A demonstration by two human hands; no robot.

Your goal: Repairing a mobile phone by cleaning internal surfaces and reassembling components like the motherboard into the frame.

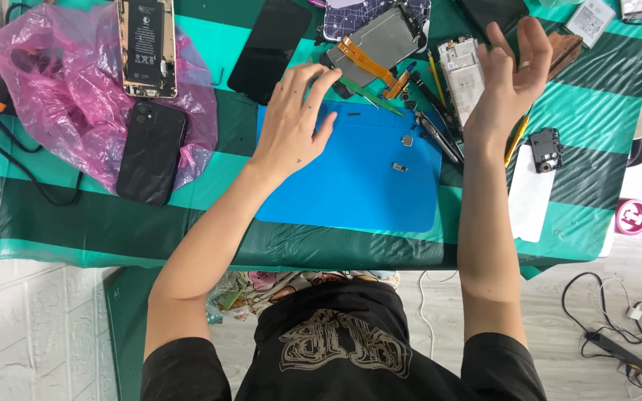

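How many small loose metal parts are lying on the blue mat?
2. One small square part lies near the top right of the blue mat; another small part lies just below it. The left hand covers the mat's upper left, so more may be hidden.

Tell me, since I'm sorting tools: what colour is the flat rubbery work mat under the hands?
Plain bright blue work mat, clearest in the head view.

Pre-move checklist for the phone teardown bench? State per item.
1. Left hand at the green tweezers: ok, fingertips on them.
2. Right hand free: ok, raised, open, holding nothing.
3. Small loose parts on the blue mat: ok, two lie apart from the hands.
4. Opened phone frame clear of the right hand: cannot tell, hand overlaps it.
5. Black phone out of the way: ok, on the pink bag.
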